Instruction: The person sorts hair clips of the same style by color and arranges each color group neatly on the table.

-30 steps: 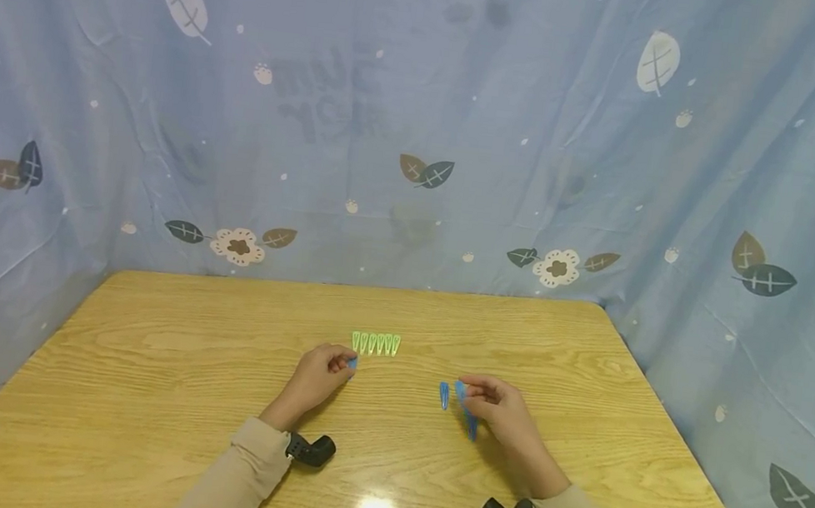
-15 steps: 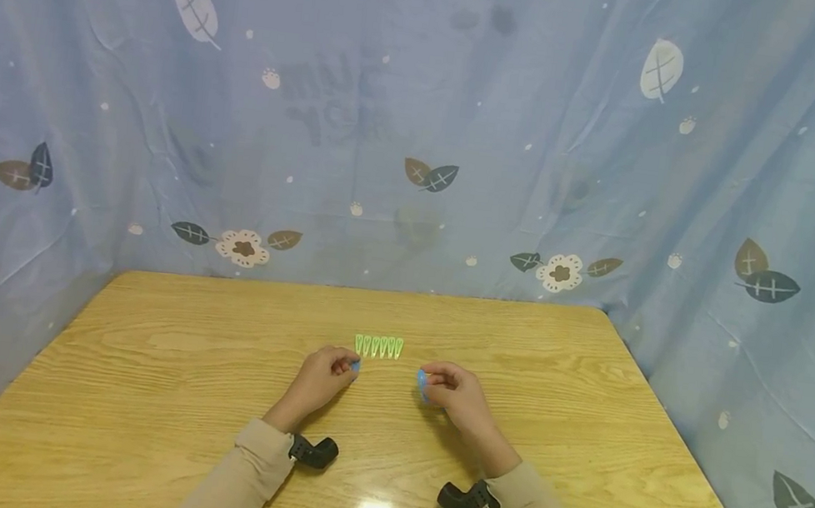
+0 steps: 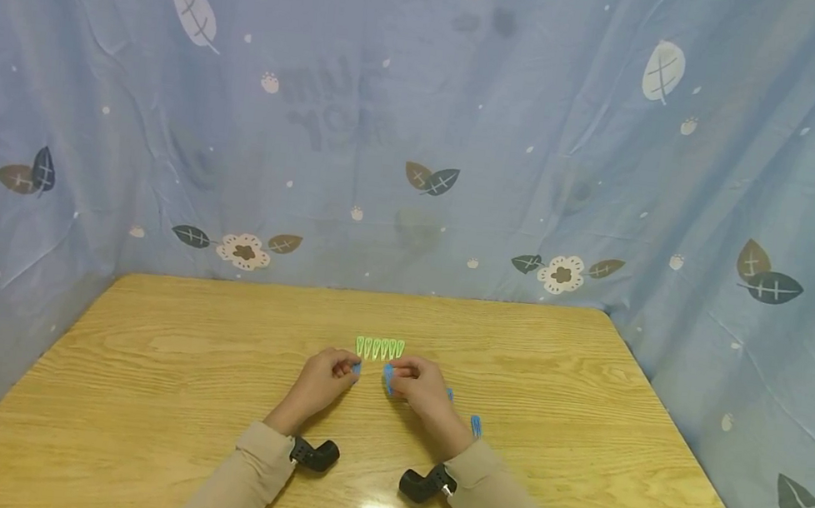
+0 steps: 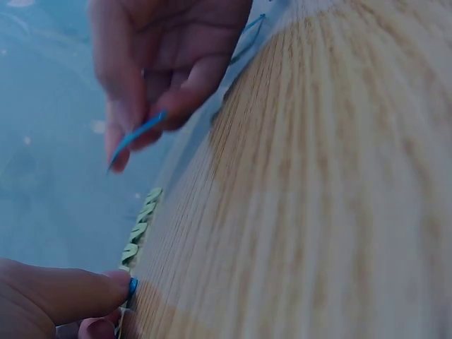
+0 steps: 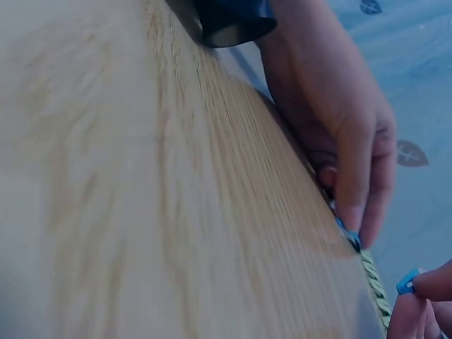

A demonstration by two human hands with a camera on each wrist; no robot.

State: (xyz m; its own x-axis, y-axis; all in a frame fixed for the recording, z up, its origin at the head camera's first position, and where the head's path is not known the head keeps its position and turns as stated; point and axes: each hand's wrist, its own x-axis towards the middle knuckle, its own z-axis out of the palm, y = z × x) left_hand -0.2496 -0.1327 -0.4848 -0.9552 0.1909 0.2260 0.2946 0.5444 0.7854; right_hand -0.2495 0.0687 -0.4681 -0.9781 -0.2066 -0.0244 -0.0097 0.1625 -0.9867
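My left hand [image 3: 320,382] pinches a blue snap hair clip [image 4: 133,285] at the tabletop, just below the left end of the green row. Opposite it, my right hand [image 3: 424,392] holds another blue snap hair clip [image 3: 388,378] between thumb and fingers. In the left wrist view this second clip [image 4: 139,134] appears raised above the table. Several green snap hair clips [image 3: 380,348] lie side by side just beyond both hands. Fingers cover much of the left clip.
Two blue clips lie to the right on the wooden table [image 3: 174,378]: one [image 3: 476,425] by the right wrist, another [image 3: 449,395] partly hidden behind the right hand. A patterned blue curtain [image 3: 365,98] surrounds the table's back and sides.
My right hand has carried a blue clip leftward from the blue clips on the right, closing the gap to my left hand. The left hand has hardly moved and keeps its clip.
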